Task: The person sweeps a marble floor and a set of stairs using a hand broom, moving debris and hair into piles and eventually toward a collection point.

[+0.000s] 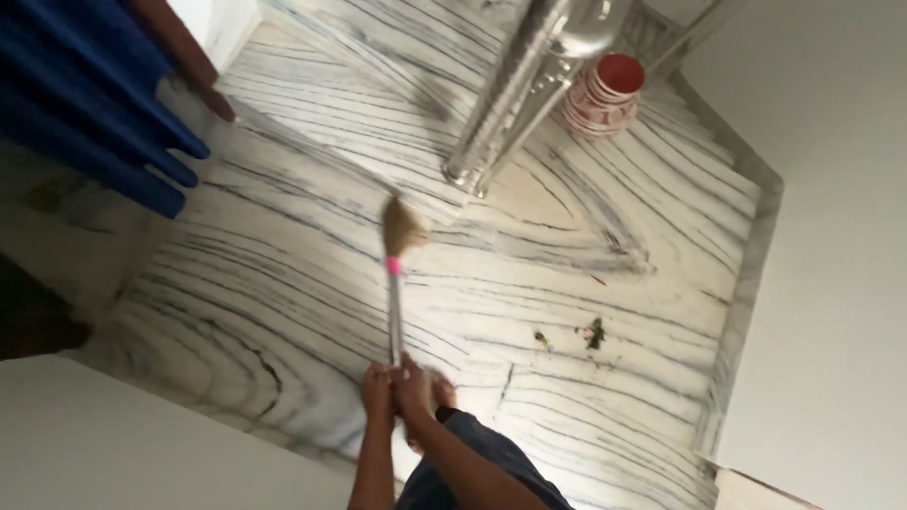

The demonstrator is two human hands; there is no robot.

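A broom [395, 283] with a silver handle, a pink band and a tan bristle head reaches out over the white marble floor [283, 274] with dark veins. Both hands grip the near end of its handle. My left hand [377, 389] sits just left of my right hand [414, 385], the two touching. The bristle head is up by the shiny metal leg [510, 104]. Small bits of dirt [593, 332] lie on the floor to the right of the handle. My foot shows just behind the hands.
A stack of red and white bowls [605, 94] stands on the floor at the back near the metal legs. Blue fabric [85, 104] hangs at the upper left. White walls [831, 283] close in on the right and at the lower left.
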